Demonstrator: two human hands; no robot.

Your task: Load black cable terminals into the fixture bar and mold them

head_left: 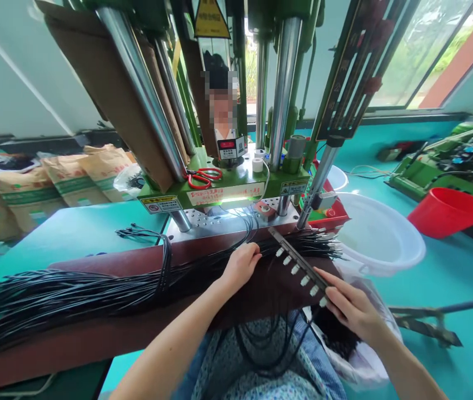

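My right hand grips the near end of a narrow metal mould bar, fingers and thumb on its sides. A row of white connectors sticks out along the bar's left edge. Black cables hang in loops over my lap below it. Curled closed, my left hand is at the front of a long bundle of black cables; what lies inside its fingers is hidden. The bundle stretches across the brown work surface, with pale tips at its right end.
A green press with steel columns stands ahead, red-handled scissors on its ledge. Right of it are a white tub, a red bucket and a bag of black pieces. Paper sacks stand left. A blurred person shows in the press.
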